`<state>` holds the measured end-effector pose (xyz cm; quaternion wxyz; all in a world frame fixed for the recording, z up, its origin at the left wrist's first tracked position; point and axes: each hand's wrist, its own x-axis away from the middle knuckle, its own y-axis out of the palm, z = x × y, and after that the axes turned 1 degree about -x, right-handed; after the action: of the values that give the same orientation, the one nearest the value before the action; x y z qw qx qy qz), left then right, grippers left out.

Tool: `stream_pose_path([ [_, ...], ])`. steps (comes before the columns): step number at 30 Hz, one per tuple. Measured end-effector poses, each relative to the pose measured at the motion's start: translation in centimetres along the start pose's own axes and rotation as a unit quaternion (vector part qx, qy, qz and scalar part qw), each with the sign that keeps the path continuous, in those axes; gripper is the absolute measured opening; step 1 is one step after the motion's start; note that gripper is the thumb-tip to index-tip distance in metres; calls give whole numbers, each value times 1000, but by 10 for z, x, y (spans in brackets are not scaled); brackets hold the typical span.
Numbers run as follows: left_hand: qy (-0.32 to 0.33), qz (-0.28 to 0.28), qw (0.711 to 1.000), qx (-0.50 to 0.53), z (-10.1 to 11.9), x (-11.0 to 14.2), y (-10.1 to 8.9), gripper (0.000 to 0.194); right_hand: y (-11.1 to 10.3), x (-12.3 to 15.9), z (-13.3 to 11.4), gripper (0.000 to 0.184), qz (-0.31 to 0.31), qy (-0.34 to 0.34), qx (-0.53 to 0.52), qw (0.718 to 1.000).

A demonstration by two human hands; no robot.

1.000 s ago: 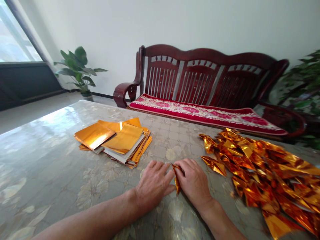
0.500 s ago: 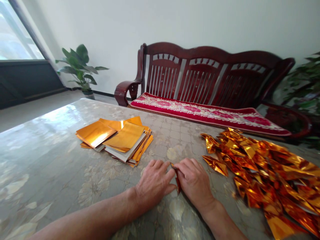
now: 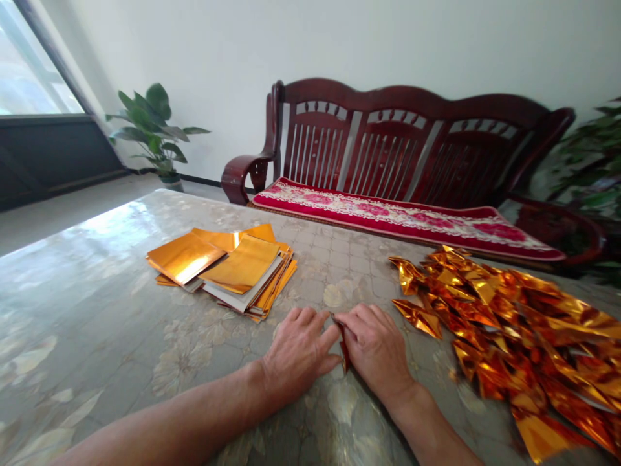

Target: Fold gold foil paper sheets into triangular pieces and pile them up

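Note:
Between my two hands, low over the tabletop, is a narrow folded piece of orange-gold foil paper (image 3: 345, 357), mostly hidden by fingers. My left hand (image 3: 303, 353) has its fingers curled, with the fingertips at the paper's far end. My right hand (image 3: 373, 343) is closed on the paper's right side, thumb and forefinger pinching near the top. To the left lies a loose stack of flat gold foil sheets (image 3: 245, 262), some showing pale backs. On the right is a heap of folded, pointed gold foil pieces (image 3: 528, 323).
The table (image 3: 116, 323) has a glossy floral cover. Beyond its far edge stands a dark red wooden bench (image 3: 398, 149) with a pink and white floral seat cover (image 3: 378, 210). Potted plants (image 3: 155, 126) stand at left and right.
Both hands stay almost in place around the folded foil paper. The fingertips have closed a little over its far end, so less of it shows. The view has tilted very slightly.

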<state>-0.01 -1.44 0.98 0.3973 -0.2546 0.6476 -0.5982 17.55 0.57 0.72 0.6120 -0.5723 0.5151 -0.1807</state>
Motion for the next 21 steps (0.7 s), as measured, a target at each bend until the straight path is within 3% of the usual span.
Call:
stream_pose_path([
  [21,-4,-8,1000,9,0,-2,1,32,-2,-1,-6,14,-14,-20,60,998],
])
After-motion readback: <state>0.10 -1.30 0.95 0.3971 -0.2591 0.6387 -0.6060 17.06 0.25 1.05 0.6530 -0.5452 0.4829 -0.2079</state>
